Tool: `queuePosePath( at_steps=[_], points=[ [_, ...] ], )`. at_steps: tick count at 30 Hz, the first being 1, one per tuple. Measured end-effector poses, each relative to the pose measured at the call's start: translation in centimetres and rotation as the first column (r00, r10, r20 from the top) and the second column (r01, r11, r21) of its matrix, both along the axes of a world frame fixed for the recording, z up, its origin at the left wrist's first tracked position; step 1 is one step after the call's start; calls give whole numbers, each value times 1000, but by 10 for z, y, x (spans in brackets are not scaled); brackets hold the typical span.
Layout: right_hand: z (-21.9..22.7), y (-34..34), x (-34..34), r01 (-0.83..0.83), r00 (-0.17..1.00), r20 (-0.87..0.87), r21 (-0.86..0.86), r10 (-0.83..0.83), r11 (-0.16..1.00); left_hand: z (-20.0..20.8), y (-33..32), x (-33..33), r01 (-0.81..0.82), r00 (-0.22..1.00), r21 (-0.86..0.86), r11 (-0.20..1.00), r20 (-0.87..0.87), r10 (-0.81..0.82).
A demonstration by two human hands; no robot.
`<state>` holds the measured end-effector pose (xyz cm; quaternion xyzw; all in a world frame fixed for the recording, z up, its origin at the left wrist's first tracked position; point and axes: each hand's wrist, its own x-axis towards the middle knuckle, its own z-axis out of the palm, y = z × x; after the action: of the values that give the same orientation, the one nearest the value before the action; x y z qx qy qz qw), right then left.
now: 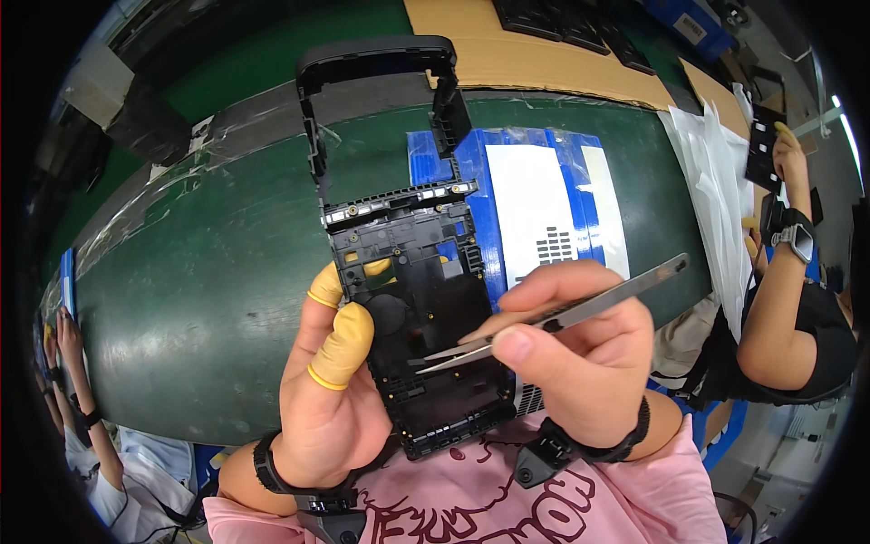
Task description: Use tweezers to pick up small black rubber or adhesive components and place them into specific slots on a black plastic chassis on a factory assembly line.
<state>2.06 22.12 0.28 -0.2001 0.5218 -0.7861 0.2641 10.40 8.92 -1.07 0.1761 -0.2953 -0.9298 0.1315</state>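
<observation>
A black plastic device housing (412, 272), with a handle-like frame at its far end and small brass inserts, is held tilted above the table. My left hand (331, 385) grips its left edge, with yellow finger cots on the thumb and a finger. Metal tweezers (607, 301) are pinched between the thumb and fingers of my right hand (580, 354). Their two tips are slightly apart over the lower part of the housing; whether they touch it or hold anything is too small to tell.
Beyond the housing, a blue plastic sheet (424, 163) with white paper (530, 195) lies on the green table (208, 299). Cardboard (544, 59) with black parts is at the back. White plastic bags (702, 181) hang at right. Co-workers sit at both sides; one hand (790, 163) holds a black part.
</observation>
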Motion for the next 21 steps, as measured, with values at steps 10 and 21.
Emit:
queuePosePath(
  at_steps=[10,21],
  points=[
    [-9,-9,3,45,998,46,27,-47,999,0,0,4,29,1000,-24,999,-11,-29],
    [-9,-11,3,40,999,29,29,-41,999,-2,-1,3,32,998,-39,999,-47,-33]
  ],
)
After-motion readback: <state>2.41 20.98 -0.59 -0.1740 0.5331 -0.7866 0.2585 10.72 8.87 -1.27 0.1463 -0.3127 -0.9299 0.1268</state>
